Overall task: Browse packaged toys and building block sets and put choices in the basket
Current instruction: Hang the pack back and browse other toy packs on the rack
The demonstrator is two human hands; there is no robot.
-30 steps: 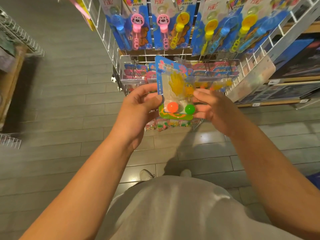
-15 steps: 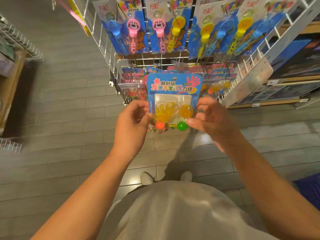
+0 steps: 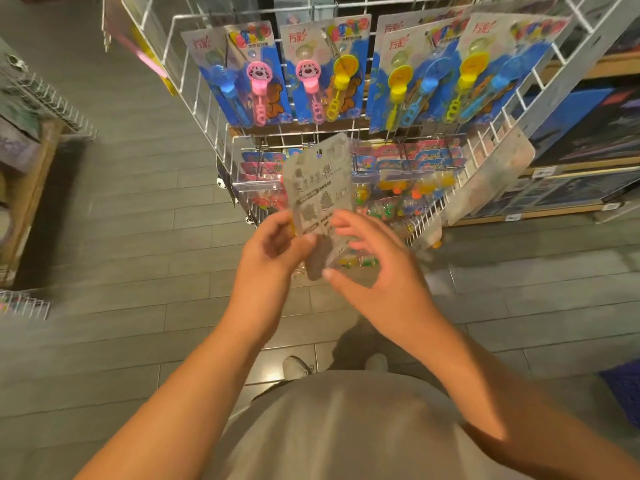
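Observation:
I hold a carded toy package upright in front of the wire rack, its grey printed back facing me. My left hand grips its lower left edge, thumb on the back and fingers behind it. My right hand is blurred, its fingers spread and touching the card's lower right edge, the thumb at the bottom corner. A corner of a blue basket shows on the floor at the right edge.
A white wire rack stands ahead, hung with bubble wand packs above and more carded toys below. Wooden shelves with boxes are on the right, another wire rack on the left. Grey plank floor lies all around.
The package was turned over from its colourful front to its grey back and raised a little. My right hand loosened from a pinch to spread fingers.

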